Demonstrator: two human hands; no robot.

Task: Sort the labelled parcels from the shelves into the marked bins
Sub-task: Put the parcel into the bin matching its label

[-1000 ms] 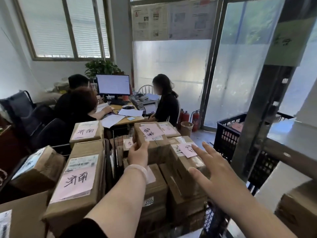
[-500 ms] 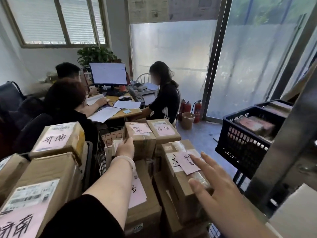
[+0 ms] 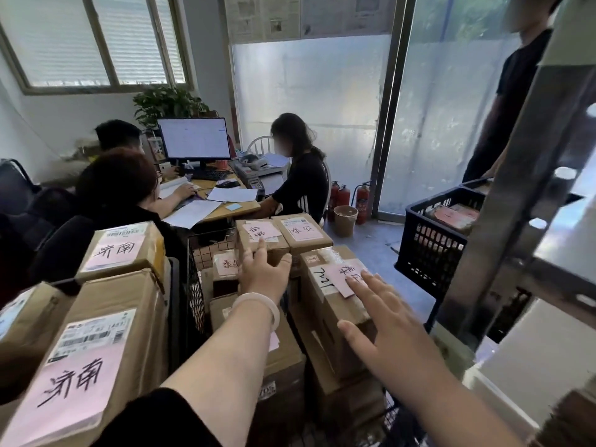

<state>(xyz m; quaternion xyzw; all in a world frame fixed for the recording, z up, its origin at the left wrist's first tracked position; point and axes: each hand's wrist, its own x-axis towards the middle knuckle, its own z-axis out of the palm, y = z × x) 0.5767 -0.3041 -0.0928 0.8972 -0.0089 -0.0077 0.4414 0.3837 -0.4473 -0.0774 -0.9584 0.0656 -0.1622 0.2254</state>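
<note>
Both hands reach out flat over stacked cardboard parcels with pink labels. The left hand (image 3: 262, 274) touches a far parcel (image 3: 258, 241); the right hand (image 3: 383, 321) rests on a nearer one (image 3: 335, 295).

Crate (image 3: 432, 250) right of parcels (image 3: 325, 317), seemingly apart

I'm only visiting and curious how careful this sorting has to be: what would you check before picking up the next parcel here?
1. Hands free: left hand and right hand are open, holding nothing: ok.
2. Label showing: the long parcel under the right hand has its pink label face up: ok.
3. Grip: no fingers curl round any parcel: not ok.
4. Bin marking: no mark shows on the black crate: cannot tell.
5. Way clear: a standing person is right by the crate: not ok.
</note>
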